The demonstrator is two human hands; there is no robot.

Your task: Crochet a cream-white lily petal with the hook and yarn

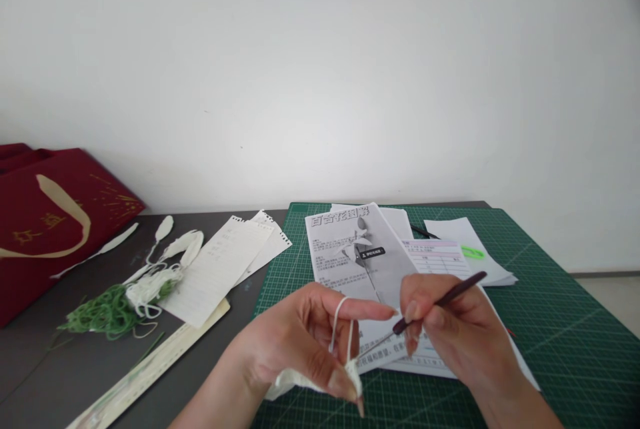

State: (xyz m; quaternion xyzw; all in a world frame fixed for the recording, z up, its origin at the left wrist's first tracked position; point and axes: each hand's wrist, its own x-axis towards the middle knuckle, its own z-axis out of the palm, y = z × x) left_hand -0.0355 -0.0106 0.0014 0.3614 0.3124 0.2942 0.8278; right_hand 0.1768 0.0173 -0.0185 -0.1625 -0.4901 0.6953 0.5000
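Note:
My left hand pinches a strip of white crochet work between thumb and fingers. A strand of white yarn loops over its raised index finger. Part of the white piece hangs below the palm. In my right hand is a crochet hook with a dark handle, held like a pen. Its thin metal shaft points left and down, and the tip meets the edge of the white work near my left thumb. Whether yarn is caught on the tip is too small to tell.
Under my hands, printed sheets lie on a green cutting mat. A green clip sits on papers at right. Leftward are notepaper, a ruler, green yarn, white crocheted petals and a red bag.

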